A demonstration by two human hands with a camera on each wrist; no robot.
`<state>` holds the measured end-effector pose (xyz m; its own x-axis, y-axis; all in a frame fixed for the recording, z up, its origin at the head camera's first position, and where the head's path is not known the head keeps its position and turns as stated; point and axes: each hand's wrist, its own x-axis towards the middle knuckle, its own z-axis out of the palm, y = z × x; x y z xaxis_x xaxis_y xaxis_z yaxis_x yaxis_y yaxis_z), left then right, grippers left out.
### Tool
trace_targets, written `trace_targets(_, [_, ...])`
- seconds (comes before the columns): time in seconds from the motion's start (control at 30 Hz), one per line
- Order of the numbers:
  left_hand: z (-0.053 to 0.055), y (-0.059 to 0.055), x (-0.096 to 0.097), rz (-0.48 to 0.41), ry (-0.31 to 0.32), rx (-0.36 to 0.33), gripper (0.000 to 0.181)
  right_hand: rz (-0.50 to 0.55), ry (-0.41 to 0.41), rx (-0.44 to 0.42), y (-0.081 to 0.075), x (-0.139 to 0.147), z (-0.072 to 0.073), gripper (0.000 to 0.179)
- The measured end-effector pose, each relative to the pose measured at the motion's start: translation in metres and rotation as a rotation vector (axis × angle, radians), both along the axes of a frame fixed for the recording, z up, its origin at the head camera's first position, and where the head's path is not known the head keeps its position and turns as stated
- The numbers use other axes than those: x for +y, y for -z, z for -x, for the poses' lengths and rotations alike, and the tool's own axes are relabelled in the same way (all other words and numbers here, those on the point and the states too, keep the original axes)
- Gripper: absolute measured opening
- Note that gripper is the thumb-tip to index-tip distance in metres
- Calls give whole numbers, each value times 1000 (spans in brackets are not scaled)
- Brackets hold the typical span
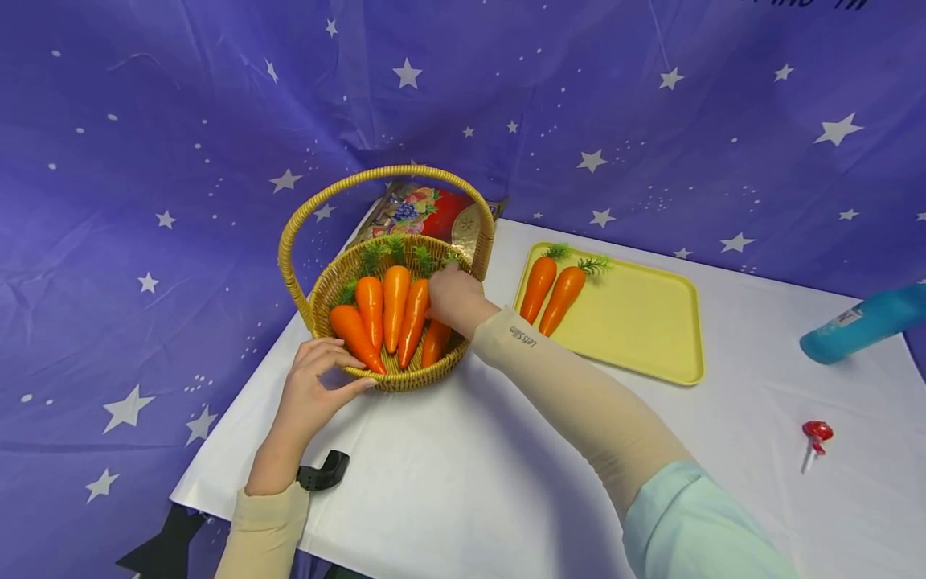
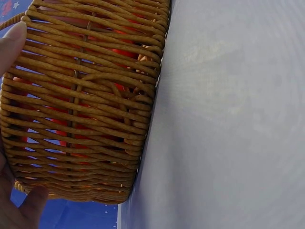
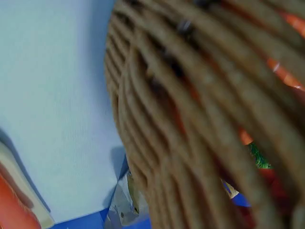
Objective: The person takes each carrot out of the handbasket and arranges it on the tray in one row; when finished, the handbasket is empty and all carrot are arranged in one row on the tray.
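Note:
A yellow wicker basket (image 1: 405,384) with a tall arched handle holds several orange carrots (image 1: 395,305), their green tops toward the back. My left hand (image 1: 313,384) holds the basket's front left rim, thumb along the front; the left wrist view shows the woven wall (image 2: 81,109) from outside. Inside the basket's right side, my right hand (image 1: 456,297) grips the upper part of the rightmost carrot (image 1: 435,344), its fingertips hidden. In the right wrist view the basket's weave (image 3: 190,95) fills much of the frame and hides that hand.
Right of the basket lies a yellow tray (image 1: 644,322) with two carrots (image 1: 553,293) at its left end. A shiny red and gold packet (image 1: 441,213) rests behind the basket. Farther right are a teal bottle (image 1: 861,326) and a red lollipop (image 1: 817,432). A starry purple cloth hangs behind the white table.

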<state>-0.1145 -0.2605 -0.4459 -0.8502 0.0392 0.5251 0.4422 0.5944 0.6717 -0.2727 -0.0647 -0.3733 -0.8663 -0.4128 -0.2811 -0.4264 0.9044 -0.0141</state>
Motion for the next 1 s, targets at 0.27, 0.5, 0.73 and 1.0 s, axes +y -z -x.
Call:
trace_targets(0.27, [1, 0, 0, 5, 7, 3, 32, -61, -25, 45, -1, 0, 0, 56])
trace_targets(0.5, [1, 0, 0, 3, 6, 7, 32, -80, -40, 41, -4, 1, 1, 48])
trace_targets(0.73, [1, 1, -1, 4, 3, 19, 33, -15, -39, -49, -3, 2, -1, 29])
trace_targets(1.0, [1, 2, -2, 0, 4, 22, 33, 118, -4, -97, 2, 6, 2, 18])
